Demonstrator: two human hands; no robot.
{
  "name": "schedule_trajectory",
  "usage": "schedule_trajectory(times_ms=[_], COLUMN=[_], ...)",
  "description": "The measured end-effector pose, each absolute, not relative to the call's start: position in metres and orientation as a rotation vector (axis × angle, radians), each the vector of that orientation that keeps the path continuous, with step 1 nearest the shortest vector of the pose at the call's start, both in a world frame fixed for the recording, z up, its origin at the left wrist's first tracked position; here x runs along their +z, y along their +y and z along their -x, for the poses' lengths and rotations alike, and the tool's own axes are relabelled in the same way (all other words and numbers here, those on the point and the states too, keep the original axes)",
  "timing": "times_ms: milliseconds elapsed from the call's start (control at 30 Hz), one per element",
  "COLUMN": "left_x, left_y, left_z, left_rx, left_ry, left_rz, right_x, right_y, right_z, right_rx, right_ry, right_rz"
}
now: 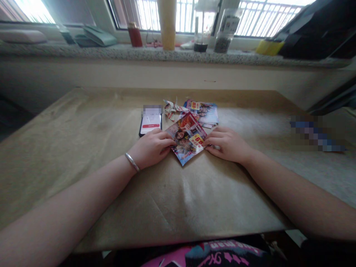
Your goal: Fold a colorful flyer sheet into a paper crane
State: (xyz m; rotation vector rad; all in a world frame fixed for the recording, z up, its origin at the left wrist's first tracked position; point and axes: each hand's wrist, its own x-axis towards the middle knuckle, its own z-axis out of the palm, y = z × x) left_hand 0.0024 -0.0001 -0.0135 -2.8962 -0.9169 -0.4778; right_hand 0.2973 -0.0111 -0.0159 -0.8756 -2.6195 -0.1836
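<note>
A square, colourful printed paper sheet [183, 142] lies turned corner-on in the middle of the table. My left hand [152, 148], with a silver bangle at the wrist, pinches its left corner. At the right corner, the fingers of my right hand [224, 144] are closed on the same sheet. Just behind it lies a stack of similar printed sheets [208, 113], partly covered. A folded paper piece with pointed tips [171, 108] rests left of the stack. Past my left hand is a phone [151, 120] with its screen lit.
A tan cover spreads over the table [111, 185]. Toward the right edge lies a blurred, bluish flat item [317, 137]. On the stone windowsill [111, 52] stand a red bottle [135, 35], a tall yellowish cylinder [168, 26], clear containers [226, 31] and a dark bag [314, 33].
</note>
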Motion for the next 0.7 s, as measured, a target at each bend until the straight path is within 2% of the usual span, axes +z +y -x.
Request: schedule_trajectory(times_ms=[333,700], left_x=[-0.01,-0.007], left_y=[-0.004,-0.006], left_z=[-0.005,-0.008], left_rx=[-0.393,-0.436], left_ry=[-0.733,-0.502], left_rz=[2.924,3.028], right_x=[-0.018,-0.022], right_y=[-0.019,-0.019], right_z=[-0.284,-0.281], right_rx=[-0.347,0.039], right_ry=[-2.718,-2.644], right_rz=[0.798,0.832])
